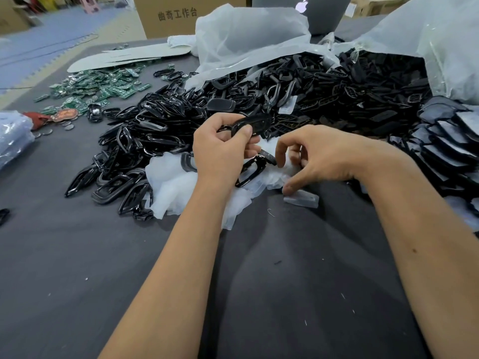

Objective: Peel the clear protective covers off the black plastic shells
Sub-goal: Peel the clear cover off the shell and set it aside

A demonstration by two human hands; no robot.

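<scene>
A person's two bare hands work at the centre of the frame over a dark grey table (77, 255) heaped with parts. The left hand (220, 149) has its thumb and fingers curled round a glossy black plastic shell (252, 123), holding it up just above the pile. The right hand (318, 159), just right of centre, has its fingers bent downward, the fingertips pinching at a small dark piece (268, 158) beside a second black shell (250, 172) that lies on a drift of peeled clear covers (176, 187). One stiff clear cover (302, 199) lies on the table just below the right hand.

Behind the hands, a large heap of black shells (160, 136) spreads across the middle of the frame, spilling out of open translucent plastic bags (246, 40) at the top. Flat black panels (445, 141) are stacked in overlapping rows at the right edge. Green circuit boards (98, 86) are scattered at the upper left, with a cardboard box (168, 16) and a grey laptop (311, 11) along the top edge.
</scene>
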